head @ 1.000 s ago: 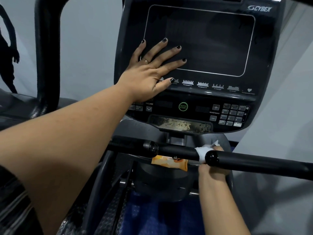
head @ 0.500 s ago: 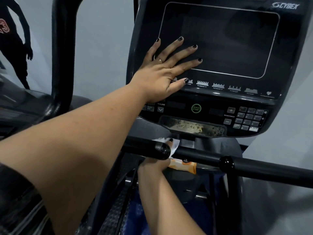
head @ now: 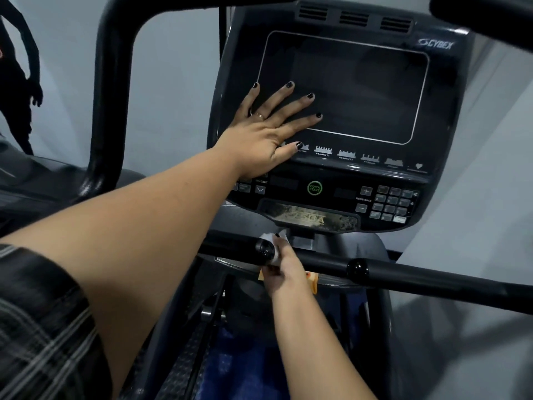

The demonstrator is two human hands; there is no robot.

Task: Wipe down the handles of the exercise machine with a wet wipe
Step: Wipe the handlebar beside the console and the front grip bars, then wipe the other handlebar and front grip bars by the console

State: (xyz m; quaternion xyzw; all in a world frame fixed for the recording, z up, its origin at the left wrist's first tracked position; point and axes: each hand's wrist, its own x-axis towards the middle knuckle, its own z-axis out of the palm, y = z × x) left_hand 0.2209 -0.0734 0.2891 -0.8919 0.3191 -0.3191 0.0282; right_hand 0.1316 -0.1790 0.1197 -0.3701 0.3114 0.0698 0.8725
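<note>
- Left forearm crosses the view and hides the left stretch of the handle (head: pixel 230 245). An orange packet (head: pixel 313 280) sits half hidden behind the right hand (head: pixel 288 269).
- Left hand (head: pixel 259 142) lies flat on the console (head: pixel 432 111), fingers spread.
- Right hand grasps the wipe (head: pixel 271 238) against the handle's end cap.
- Blue floor (head: pixel 245 356) below, grey wall (head: pixel 178 82) behind.

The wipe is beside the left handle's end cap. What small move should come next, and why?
Probably slide the right hand and wet wipe leftward over the end cap onto the left handle: the wipe sits just beside that cap, while the left hand rests flat on the console.
</note>
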